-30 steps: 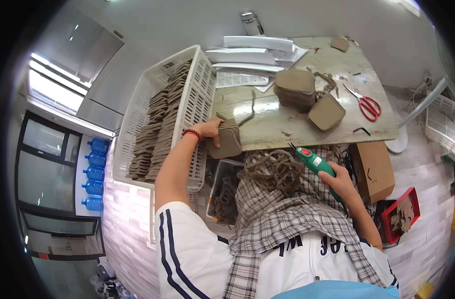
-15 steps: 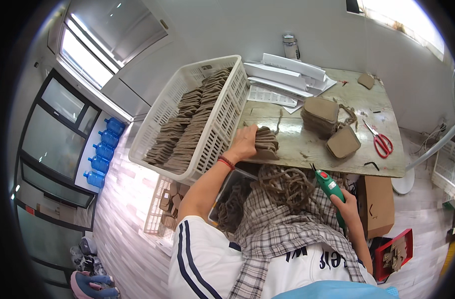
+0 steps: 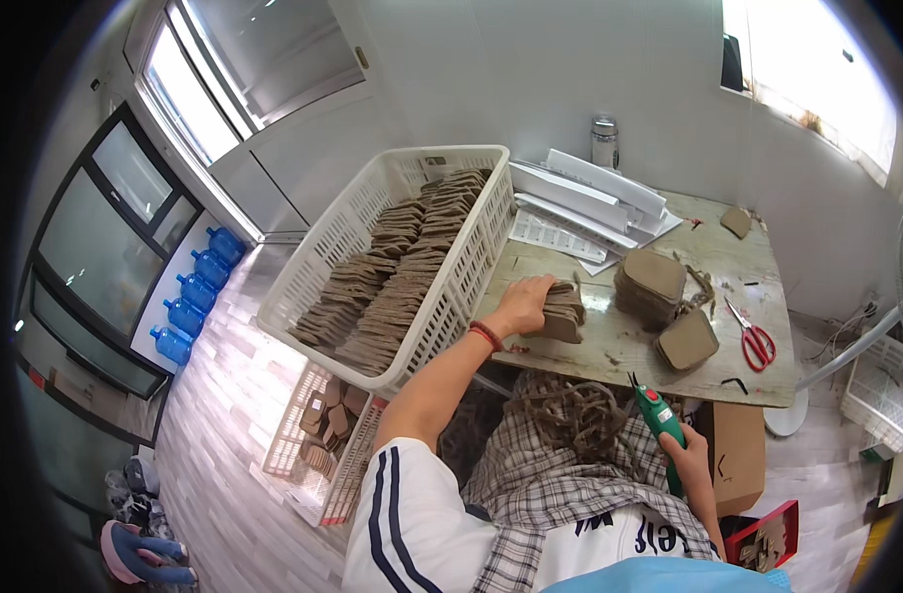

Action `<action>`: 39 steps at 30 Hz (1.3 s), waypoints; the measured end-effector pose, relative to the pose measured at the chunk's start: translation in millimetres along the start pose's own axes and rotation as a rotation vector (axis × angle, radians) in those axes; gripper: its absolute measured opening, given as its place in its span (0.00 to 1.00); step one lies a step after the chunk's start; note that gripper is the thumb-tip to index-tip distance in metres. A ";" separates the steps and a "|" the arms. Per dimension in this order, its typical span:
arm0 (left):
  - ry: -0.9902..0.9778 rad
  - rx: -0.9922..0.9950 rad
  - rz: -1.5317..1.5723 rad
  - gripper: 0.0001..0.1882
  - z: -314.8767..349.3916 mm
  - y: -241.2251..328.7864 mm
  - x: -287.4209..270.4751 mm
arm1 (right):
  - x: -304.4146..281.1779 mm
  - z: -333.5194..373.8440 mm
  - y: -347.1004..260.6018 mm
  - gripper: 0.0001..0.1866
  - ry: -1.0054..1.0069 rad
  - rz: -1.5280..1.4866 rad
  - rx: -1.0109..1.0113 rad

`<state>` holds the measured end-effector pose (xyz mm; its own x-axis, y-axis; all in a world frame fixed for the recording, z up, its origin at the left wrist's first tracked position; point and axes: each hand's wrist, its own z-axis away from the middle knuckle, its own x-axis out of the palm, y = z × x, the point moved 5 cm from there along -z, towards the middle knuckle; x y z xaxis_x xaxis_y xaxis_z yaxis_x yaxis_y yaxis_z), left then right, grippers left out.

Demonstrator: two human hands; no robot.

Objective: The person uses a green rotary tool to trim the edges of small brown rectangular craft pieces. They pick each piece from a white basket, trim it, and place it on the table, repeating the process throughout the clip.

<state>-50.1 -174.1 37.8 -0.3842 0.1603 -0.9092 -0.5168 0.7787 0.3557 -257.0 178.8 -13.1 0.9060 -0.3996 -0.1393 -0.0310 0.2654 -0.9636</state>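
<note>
My left hand is closed around the side of a short stack of brown pads, at the near left part of the worktable. In my right hand is a green handheld tool with a red button and a dark two-pronged tip. That tip is just off the table's front edge and touches nothing that I can see. A tangle of brown cord-like strips lies on my checked apron, left of the tool. Beyond the tool stand a taller stack of brown pads and a lower one.
A white slatted crate with rows of brown pads stands at the left. On the table are red-handled scissors, papers, a hex key and a bottle. A cardboard box stands below right.
The head view has tilted upward. My left hand and its pad stack have moved a little farther onto the table, to the right. My right hand keeps the green tool near the same place.
</note>
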 end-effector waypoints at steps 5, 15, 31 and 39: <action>0.282 0.231 0.122 0.42 -57.1 30.3 -190.8 | -3.9 -3.4 -11.1 0.11 0.095 0.005 0.040; 0.277 -0.387 -0.411 0.40 -63.2 -299.8 -291.6 | 23.0 -25.0 -28.3 0.10 0.143 0.104 0.144; -0.160 -0.239 -0.242 0.33 -116.3 -344.4 -197.5 | 51.0 -66.7 -16.8 0.18 0.082 0.290 0.197; -0.123 -0.203 0.044 0.26 -121.7 -335.8 -197.6 | 43.9 -63.9 -6.0 0.16 0.103 0.338 0.153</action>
<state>106.2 -541.1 124.3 -0.3202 0.2731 -0.9071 -0.6499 0.6334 0.4201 -244.0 103.5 -28.0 0.8085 -0.3510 -0.4724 -0.2498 0.5222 -0.8154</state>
